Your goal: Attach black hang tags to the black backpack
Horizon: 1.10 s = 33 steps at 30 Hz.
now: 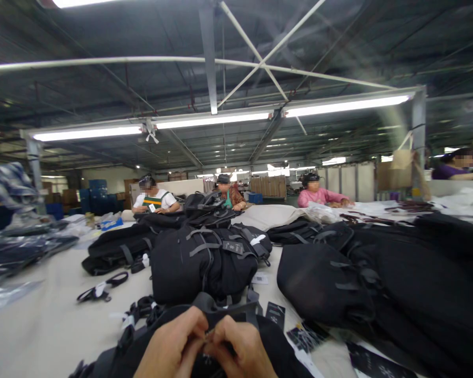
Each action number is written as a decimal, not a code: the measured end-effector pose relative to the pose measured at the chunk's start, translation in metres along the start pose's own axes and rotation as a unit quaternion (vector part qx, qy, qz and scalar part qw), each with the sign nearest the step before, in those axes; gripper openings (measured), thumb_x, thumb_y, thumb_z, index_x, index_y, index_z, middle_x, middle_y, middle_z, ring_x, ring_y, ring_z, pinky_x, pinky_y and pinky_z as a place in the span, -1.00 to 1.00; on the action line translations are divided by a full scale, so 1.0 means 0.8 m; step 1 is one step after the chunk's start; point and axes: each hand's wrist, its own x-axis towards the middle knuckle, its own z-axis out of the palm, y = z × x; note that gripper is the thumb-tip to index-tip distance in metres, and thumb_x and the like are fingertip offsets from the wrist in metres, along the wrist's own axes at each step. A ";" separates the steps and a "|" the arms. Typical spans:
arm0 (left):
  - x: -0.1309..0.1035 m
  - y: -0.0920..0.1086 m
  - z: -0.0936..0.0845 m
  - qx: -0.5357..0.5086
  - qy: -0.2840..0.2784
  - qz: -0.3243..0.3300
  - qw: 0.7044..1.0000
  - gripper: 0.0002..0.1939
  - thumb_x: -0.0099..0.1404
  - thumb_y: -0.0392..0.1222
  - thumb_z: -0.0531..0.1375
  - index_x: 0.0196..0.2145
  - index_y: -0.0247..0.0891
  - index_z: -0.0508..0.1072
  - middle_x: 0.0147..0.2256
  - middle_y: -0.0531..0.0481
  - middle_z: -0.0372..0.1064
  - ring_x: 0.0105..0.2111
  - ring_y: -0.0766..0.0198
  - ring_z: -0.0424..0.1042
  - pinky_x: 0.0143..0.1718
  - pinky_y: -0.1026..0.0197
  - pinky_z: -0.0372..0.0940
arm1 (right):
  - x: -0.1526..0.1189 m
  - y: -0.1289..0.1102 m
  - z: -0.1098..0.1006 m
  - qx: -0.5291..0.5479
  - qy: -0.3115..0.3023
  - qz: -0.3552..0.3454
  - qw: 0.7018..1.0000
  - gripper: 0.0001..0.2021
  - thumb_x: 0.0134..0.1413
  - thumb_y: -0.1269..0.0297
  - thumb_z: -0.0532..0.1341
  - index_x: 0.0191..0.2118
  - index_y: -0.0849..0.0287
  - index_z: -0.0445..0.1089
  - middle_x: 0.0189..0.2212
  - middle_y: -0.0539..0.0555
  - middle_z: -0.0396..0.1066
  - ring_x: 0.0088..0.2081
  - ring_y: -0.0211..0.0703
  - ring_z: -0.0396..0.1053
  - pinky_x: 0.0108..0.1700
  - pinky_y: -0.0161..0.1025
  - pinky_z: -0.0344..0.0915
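At the bottom edge of the view a black backpack (pixel 205 336) lay on the pale worktable (pixel 43 315), directly in front of the person. Both hands met over its top: the left hand (pixel 173 346) and the right hand (pixel 238 349) had their fingertips pinched narrowly together on a small part of the bag, apparently a zipper pull or tag, though it was too small and hidden to tell which. The bag's top handle rose just behind the knuckles.

Just beyond it stood an upright black backpack with grey straps (pixel 205 262), and black hang tags (pixel 276 314) lay on the table just beside the held bag, to its right. A large heap of black bags (pixel 378 283) filled the right side of the table. To the left lay a loose black strap (pixel 102 287) and another flat black backpack (pixel 118 249), with clear plastic bags (pixel 8 294) near the left edge.

Across the table sat three co-workers: one in a white shirt (pixel 154 199), one in a brown top (pixel 230 197) and one in a pink top (pixel 319 195). A fourth person in purple (pixel 453 169) showed at the far right. Fluorescent tube lights (pixel 347 105) hung overhead under the metal roof.
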 end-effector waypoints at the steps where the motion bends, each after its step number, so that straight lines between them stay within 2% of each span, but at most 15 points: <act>1: 0.000 0.000 0.000 0.005 0.002 0.003 1.000 -0.86 0.32 -0.28 0.04 -0.40 -0.18 0.32 -0.38 0.11 0.41 -0.36 0.34 0.39 -0.30 0.38 0.17 | 0.000 -0.001 0.000 -0.002 0.001 -0.002 1.000 -0.60 0.39 -0.03 0.06 -0.42 0.11 0.24 -0.53 -0.04 0.50 -0.53 -0.29 0.49 -0.46 -0.48 0.26; 7: -0.001 -0.007 0.000 0.019 0.007 0.003 1.000 -0.87 0.31 -0.29 0.04 -0.39 -0.18 0.31 -0.40 0.11 0.39 -0.37 0.34 0.39 -0.33 0.37 0.15 | -0.003 -0.001 0.000 0.029 -0.008 0.031 0.999 -0.68 0.35 0.06 0.15 -0.40 0.11 0.26 -0.45 -0.03 0.56 -0.44 -0.26 0.55 -0.40 -0.50 0.29; 20: 0.000 -0.004 0.002 0.026 0.007 0.006 1.000 -0.87 0.32 -0.30 0.05 -0.40 -0.18 0.31 -0.40 0.14 0.40 -0.36 0.36 0.39 -0.32 0.38 0.13 | -0.005 0.003 0.001 0.036 0.000 0.020 0.999 -0.74 0.33 0.16 0.18 -0.39 0.11 0.29 -0.47 -0.05 0.54 -0.45 -0.28 0.53 -0.38 -0.51 0.30; 33: 0.000 -0.010 0.006 0.058 0.006 0.010 0.998 -0.86 0.30 -0.31 0.03 -0.41 -0.19 0.31 -0.40 0.10 0.40 -0.38 0.34 0.39 -0.35 0.37 0.14 | 0.001 -0.003 0.000 0.006 0.003 -0.003 1.000 -0.63 0.39 0.01 0.09 -0.41 0.11 0.25 -0.52 -0.04 0.52 -0.53 -0.29 0.49 -0.48 -0.47 0.23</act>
